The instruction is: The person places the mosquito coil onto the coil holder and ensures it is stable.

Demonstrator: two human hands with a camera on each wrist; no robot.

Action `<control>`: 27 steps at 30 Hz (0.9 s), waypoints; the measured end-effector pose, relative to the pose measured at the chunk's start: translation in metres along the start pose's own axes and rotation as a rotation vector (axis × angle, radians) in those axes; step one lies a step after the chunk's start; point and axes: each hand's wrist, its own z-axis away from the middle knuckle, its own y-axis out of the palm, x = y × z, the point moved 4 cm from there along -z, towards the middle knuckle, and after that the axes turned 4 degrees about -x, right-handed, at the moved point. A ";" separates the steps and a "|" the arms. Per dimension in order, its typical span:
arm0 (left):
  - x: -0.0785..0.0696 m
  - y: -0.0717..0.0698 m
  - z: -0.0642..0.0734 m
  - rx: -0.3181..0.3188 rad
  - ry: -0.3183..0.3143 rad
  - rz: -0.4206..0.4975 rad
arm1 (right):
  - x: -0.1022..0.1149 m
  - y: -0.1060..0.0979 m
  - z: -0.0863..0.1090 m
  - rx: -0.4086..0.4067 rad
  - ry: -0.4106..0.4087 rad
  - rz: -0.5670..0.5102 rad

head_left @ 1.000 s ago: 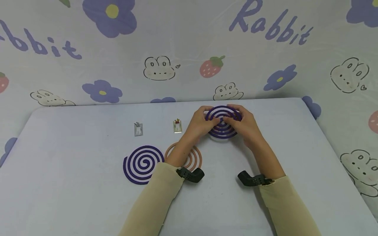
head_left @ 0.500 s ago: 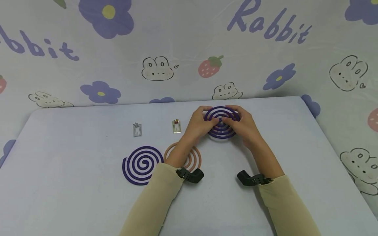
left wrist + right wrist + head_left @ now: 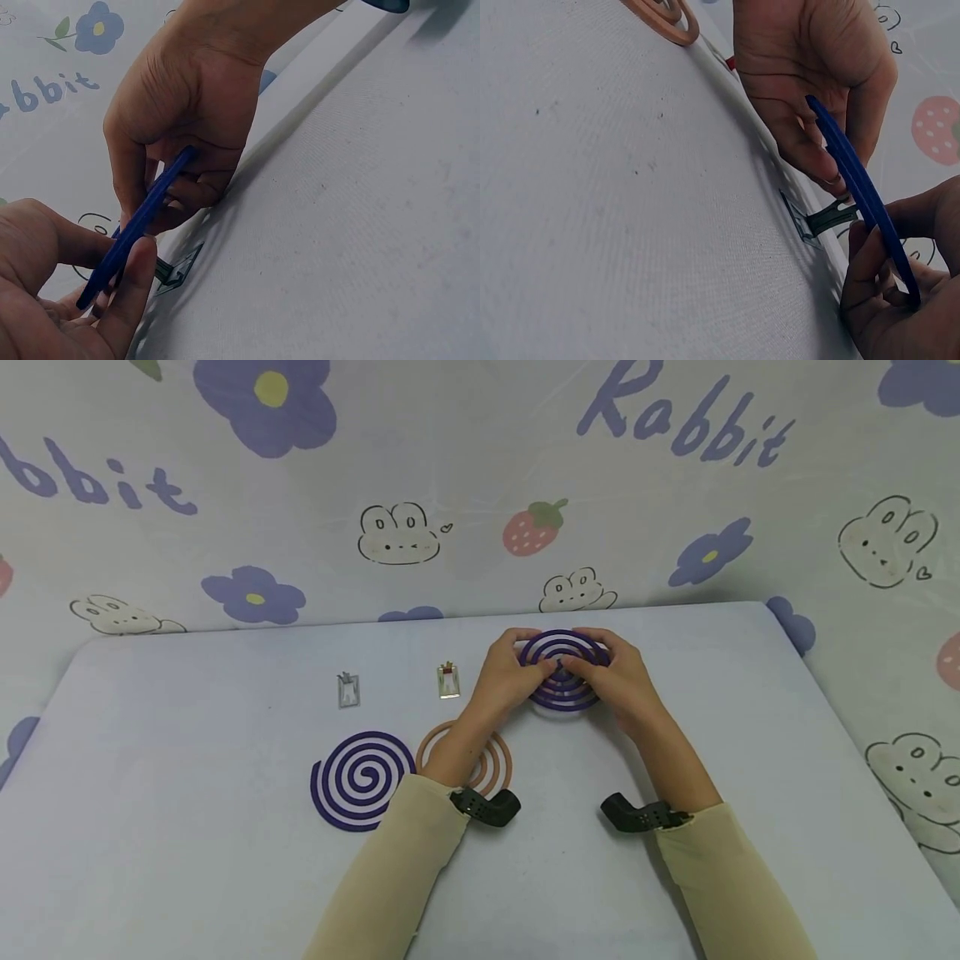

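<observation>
1. Dark purple coil (image 3: 866,196): it is raised off the counter (image 3: 195,877) near the far edge, held tilted between my two hands.
2. My left hand (image 3: 508,678) grips its left side, thumb on the face near the centre, fingers behind.
3. My right hand (image 3: 621,681) grips its right side the same way, the two thumb tips close together.
4. A small stand with a green prong (image 3: 829,217) is just beneath the coil, beside my fingers; I cannot tell whether prong and coil touch.
5. A gold stand (image 3: 448,680) lies near my left hand, with a silver stand (image 3: 348,691) farther left.
6. An orange coil (image 3: 496,764) lies on the counter under my left forearm, which partly hides it.
7. Just left of that lies a second purple coil (image 3: 367,773), partly covered by my beige sleeve (image 3: 397,868).
</observation>
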 end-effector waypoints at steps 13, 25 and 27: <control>0.002 0.000 -0.002 0.018 -0.056 0.075 | 0.006 0.002 0.003 -0.034 0.014 0.018; 0.001 0.002 0.000 0.007 -0.038 0.068 | 0.002 0.000 0.003 -0.036 0.029 0.005; 0.001 0.001 -0.001 0.014 -0.041 0.080 | 0.003 0.000 0.003 -0.039 0.023 0.006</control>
